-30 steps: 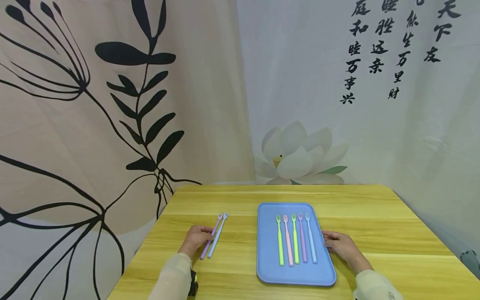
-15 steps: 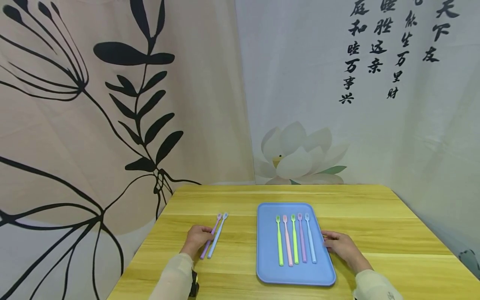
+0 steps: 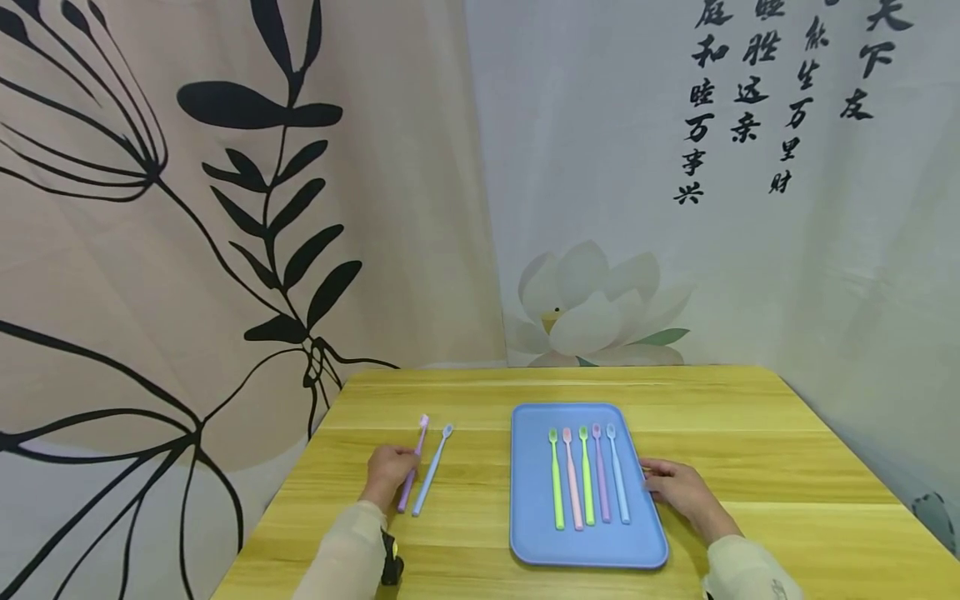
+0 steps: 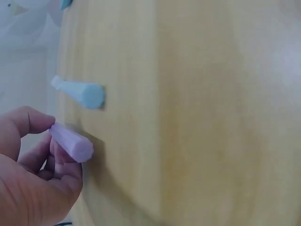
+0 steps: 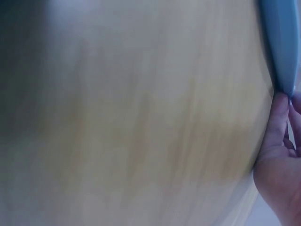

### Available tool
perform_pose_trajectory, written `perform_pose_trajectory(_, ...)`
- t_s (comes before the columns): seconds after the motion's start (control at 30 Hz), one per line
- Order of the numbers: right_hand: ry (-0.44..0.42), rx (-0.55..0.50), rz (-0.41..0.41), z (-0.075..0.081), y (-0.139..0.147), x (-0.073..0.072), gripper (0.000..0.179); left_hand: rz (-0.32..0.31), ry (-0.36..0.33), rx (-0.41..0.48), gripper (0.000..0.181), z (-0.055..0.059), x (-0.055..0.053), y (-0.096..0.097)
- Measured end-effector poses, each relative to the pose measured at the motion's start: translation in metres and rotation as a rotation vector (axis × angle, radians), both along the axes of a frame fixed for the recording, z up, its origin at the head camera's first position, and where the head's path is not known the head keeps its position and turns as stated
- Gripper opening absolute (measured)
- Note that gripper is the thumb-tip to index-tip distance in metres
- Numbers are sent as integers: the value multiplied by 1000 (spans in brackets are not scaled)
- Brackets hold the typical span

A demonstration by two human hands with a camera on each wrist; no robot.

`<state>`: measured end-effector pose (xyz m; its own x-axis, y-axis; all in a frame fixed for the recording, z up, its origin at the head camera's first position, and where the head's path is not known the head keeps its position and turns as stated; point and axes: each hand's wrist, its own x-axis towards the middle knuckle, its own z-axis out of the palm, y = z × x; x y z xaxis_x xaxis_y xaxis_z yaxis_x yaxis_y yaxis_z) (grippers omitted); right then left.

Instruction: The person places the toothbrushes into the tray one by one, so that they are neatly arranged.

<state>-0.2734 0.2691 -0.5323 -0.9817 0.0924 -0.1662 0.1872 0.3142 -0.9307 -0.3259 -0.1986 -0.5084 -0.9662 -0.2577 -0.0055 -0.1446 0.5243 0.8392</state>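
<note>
In the head view my left hand point(image 3: 388, 473) pinches a purple toothbrush point(image 3: 408, 489) between thumb and fingers. Its handle end points toward the camera in the left wrist view, casting a shadow on the table. Beside it on the wood lies a light blue toothbrush point(image 3: 431, 477). My right hand point(image 3: 681, 492) holds the right rim of a blue tray point(image 3: 540, 546), thumb and fingers at its edge in the right wrist view. Lined up side by side in the tray are several toothbrushes: two green, among them this one point(image 3: 557, 487), one pink point(image 3: 573, 487), one purple point(image 3: 602, 479) and one blue point(image 3: 619, 479).
The yellow wood-grain table point(image 3: 465, 550) carries the tray right of centre. Behind its far edge hangs a printed curtain point(image 3: 420, 208) with plants, a lotus and characters. A black device point(image 3: 392, 558) is strapped at my left wrist.
The purple toothbrush in my left hand has shifted left and tilted more upright, widening its gap from the blue one. My right hand stays at the tray rim. The view has shifted slightly.
</note>
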Motion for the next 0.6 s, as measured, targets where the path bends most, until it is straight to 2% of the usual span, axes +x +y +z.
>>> perform_pose_trajectory(0.2,9,-8,-2,2,-1,0,47,43,-18,31,30,10,-8,-3)
perform_pose_trajectory(0.37,6,-8,-5,2,-2,1,47,56,-3,60,32,19,-13,1)
perform_pose_trajectory(0.6,0,-2,-9,2,-2,0,47,70,83,176,28,30,-15,19)
